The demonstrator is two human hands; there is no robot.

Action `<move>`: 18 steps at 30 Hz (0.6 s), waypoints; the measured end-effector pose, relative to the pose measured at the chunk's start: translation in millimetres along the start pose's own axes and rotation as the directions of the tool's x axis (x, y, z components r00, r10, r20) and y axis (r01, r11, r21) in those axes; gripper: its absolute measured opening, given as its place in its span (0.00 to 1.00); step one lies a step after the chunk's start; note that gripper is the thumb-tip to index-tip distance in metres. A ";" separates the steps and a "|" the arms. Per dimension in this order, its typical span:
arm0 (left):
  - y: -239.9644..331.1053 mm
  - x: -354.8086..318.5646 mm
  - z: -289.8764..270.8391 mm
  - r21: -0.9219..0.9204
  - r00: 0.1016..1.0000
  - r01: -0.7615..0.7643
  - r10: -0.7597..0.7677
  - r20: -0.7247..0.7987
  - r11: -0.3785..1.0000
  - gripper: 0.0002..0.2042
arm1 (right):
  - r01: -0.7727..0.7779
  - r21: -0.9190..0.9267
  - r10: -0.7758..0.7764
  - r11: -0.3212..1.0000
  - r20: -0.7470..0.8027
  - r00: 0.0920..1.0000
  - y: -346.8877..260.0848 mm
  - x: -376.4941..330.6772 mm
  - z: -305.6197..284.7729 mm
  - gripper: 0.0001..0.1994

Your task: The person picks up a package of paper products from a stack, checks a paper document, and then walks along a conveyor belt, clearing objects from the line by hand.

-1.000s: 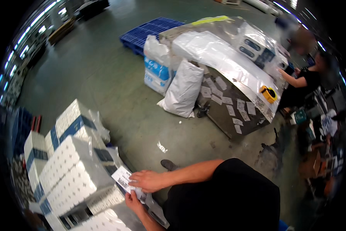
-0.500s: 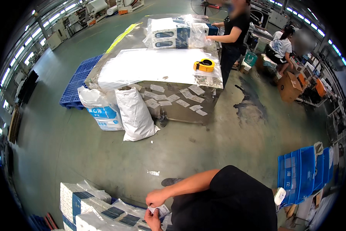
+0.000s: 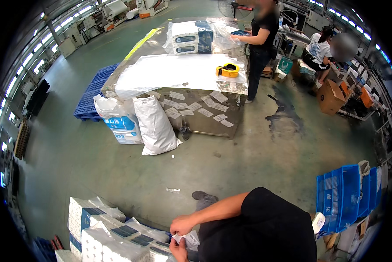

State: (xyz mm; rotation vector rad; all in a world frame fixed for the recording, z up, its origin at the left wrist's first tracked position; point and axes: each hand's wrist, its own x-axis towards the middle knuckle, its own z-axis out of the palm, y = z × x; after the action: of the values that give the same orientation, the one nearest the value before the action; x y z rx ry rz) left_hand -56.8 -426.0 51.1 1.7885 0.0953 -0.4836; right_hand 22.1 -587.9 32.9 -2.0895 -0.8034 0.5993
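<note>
A white printed paper label [image 3: 191,239] is held between my two hands. My right hand [image 3: 183,224] pinches its upper edge, with the forearm reaching in from a black sleeve. Just below, my left hand [image 3: 178,250] grips the label's lower left side; its wrist is cut off by the frame. Beside and beneath the hands lie clear-wrapped packs of white paper rolls [image 3: 113,244] with dark blue bands, some stacked at the lower left.
A large table [image 3: 213,118] bears white sheeting, a yellow tape dispenser [image 3: 228,70] and a wrapped pack [image 3: 187,38]; labels stick to its side. Two sacks [image 3: 154,126] lean there. A person [image 3: 263,39] stands behind it. Blue crates [image 3: 340,196] stand right, a blue pallet [image 3: 93,94] left.
My hands have shifted slightly right, and more of the label shows between them. My lower leg has come into sight. The person at the table has drawn a dark blue item away from the wrapped pack.
</note>
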 end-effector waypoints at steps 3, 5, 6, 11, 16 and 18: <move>1.8 -2.5 0.9 -0.085 1.000 -0.007 0.004 -0.029 0.996 0.13 | 0.060 0.020 -0.059 0.998 -0.047 0.997 -2.1 1.9 -0.3 0.09; -10.9 4.6 -6.5 -0.034 1.000 0.026 -0.026 -0.006 0.999 0.15 | 0.083 0.025 -0.080 0.996 -0.085 0.993 -1.1 2.9 -4.9 0.08; -11.3 7.8 -7.6 -0.007 0.999 0.046 -0.046 0.007 0.999 0.16 | 0.082 0.018 -0.080 0.997 -0.088 0.993 -0.2 3.0 -6.9 0.08; -14.3 27.1 1.9 -0.046 0.998 -0.062 0.064 0.023 0.997 0.08 | 0.041 -0.009 -0.041 0.999 -0.055 0.998 7.4 -2.6 -18.5 0.10; -15.1 33.7 5.6 -0.113 0.994 -0.051 0.061 0.086 0.992 0.10 | -0.008 0.018 0.009 1.000 -0.078 0.997 11.0 -10.9 -22.8 0.10; -17.9 35.6 6.5 -0.138 0.994 -0.041 0.054 0.097 0.990 0.11 | -0.035 0.023 0.036 0.999 -0.063 0.997 10.8 -12.1 -25.6 0.11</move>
State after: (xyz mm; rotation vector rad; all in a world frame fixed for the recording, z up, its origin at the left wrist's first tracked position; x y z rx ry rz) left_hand -31.8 -433.7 20.4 1.6265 0.0148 -0.5200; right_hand 33.9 -614.8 40.3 -2.0956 -0.7221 0.5552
